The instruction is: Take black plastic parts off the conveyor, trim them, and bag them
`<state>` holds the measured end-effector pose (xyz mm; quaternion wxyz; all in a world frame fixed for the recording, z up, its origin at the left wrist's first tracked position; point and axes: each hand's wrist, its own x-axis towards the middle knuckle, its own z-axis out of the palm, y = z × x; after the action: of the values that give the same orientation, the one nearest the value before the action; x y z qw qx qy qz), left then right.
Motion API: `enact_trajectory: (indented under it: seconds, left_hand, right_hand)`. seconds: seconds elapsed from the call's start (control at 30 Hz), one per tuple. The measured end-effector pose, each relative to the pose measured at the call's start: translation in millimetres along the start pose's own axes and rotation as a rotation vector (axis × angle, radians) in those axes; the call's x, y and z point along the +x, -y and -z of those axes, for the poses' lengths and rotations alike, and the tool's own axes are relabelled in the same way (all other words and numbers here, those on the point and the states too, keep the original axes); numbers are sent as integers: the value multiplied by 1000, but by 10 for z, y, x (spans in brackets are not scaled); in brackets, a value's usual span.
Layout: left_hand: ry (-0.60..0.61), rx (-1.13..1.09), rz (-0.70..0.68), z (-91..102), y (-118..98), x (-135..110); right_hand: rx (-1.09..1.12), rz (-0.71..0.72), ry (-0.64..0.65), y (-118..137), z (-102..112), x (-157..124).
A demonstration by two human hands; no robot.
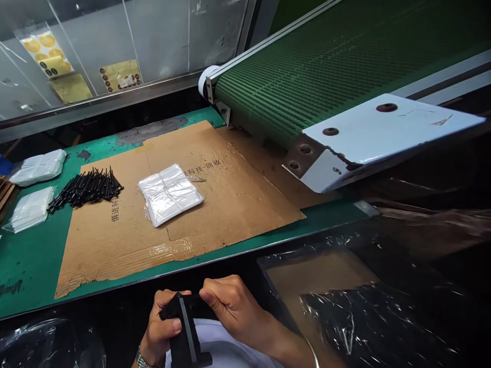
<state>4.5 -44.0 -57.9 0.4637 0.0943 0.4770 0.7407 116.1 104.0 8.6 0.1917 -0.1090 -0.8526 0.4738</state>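
Observation:
My left hand (163, 327) and my right hand (230, 306) both grip a black plastic part (186, 329) low in the head view, close to my body. Its lower end hangs below my fingers, and my fingers hide part of it. Beyond my hands, a pile of black rods (86, 188) and a stack of clear plastic bags (169, 194) lie on a flattened cardboard sheet (238, 189). Neither hand touches the pile, the stack or the sheet.
The cardboard lies on a green-topped workbench (30, 271). Folded white plastic bags (38, 167) lie at its left. A green conveyor belt (307, 66) with a white metal bracket (383, 133) runs above at right. A plastic-wrapped box (345, 306) stands at lower right.

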Motion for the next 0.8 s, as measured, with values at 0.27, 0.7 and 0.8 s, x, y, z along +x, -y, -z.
enact_trajectory:
  seconds: [0.27, 0.7, 0.8]
  left_hand:
    - [-26, 12, 6, -68, -43, -31]
    - [63, -56, 14, -153, -67, 39]
    - [39, -9, -20, -149, -96, 54]
  right_hand:
    - [-9, 14, 16, -26, -84, -23]
    - [-45, 255, 118, 151, -17, -241]
    - [41, 209, 108, 131, -4, -263]
